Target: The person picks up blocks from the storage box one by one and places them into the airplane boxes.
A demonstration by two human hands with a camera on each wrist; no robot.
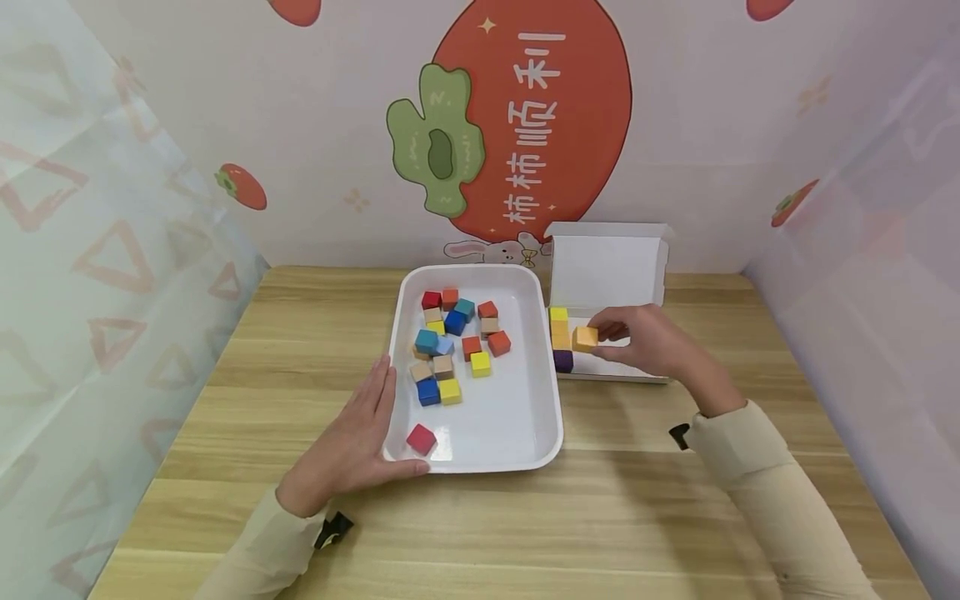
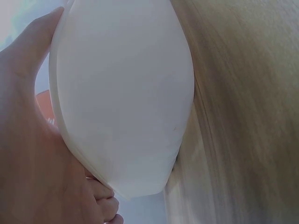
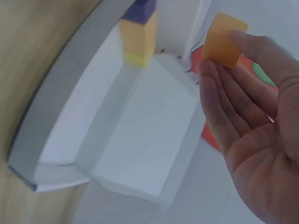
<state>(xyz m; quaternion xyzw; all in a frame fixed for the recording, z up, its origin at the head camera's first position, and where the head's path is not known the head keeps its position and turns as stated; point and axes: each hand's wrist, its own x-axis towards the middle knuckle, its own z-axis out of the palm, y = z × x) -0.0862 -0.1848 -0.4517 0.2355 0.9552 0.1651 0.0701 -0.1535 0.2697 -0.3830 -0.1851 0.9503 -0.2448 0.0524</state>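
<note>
My right hand [image 1: 647, 342] pinches an orange wooden cube [image 1: 585, 339] between thumb and fingertips, held above a white cardboard box [image 1: 617, 367]. Along the box's left side stand a yellow cube [image 1: 558, 317], an orange one [image 1: 560, 339] and a purple one [image 1: 562, 361] in a row. In the right wrist view the pinched cube [image 3: 224, 39] is apart from that row. My left hand [image 1: 348, 442] rests on the near left corner of a white tray [image 1: 551, 375], fingers straight along its left rim, thumb along the near rim. Loose coloured cubes [image 1: 455, 322] lie inside the tray.
The box's lid [image 1: 607, 271] stands raised at the back, close to the printed wall sheet [image 1: 337, 125]. A lone red cube [image 1: 422, 439] lies in the tray's near left corner. Wooden tabletop [image 1: 600, 517] extends in front of tray and box.
</note>
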